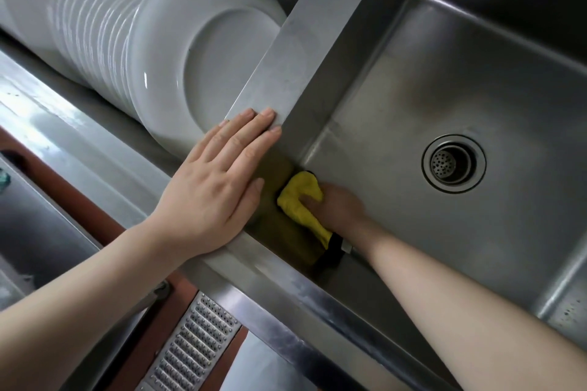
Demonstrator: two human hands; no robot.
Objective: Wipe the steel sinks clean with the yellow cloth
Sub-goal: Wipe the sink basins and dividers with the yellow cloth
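The right hand [336,206] is gripping the crumpled yellow cloth [301,200] and pressing it into the near left corner of the brushed steel sink basin [444,79], where the side wall is meeting the floor. The left hand [216,181] is lying flat with straight fingers on the steel divider rim [311,32], holding nothing and bracing the body. To do this well, the cloth should probably be worked firmly along the corner seam, then swept in overlapping strokes toward the round perforated drain strainer [452,163]. The stacked white ceramic plates [158,51] are standing in the neighbouring basin, so that one looks awkward to wipe.
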